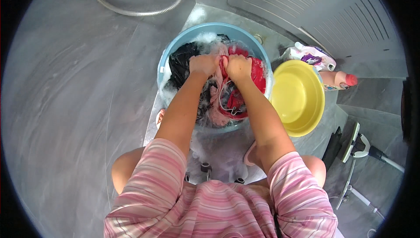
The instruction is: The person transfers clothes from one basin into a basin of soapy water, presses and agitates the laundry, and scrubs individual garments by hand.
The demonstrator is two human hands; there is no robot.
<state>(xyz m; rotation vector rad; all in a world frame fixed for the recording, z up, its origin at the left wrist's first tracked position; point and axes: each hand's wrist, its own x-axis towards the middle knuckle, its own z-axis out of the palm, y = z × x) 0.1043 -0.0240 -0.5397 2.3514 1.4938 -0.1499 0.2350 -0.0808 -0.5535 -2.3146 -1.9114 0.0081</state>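
Note:
A round blue basin (162,58) holds soapy water and wet laundry right in front of me. My left hand (204,64) and my right hand (239,67) are close together over its middle, both closed on a red garment (259,75). Its cloth is bunched between my fists, and a thin white cord trails from it. Pink cloth (217,116) lies in the water below my hands. Black cloth (178,66) bulges up by my left hand. White foam (205,37) floats at the far rim.
Touching the basin's right side is a yellow basin (294,98). Behind it lie a white and purple package (313,57) and a bottle with a red cap (339,80). A floor wiper (358,144) is at the right. At the upper left hangs a metal shower hose (131,12).

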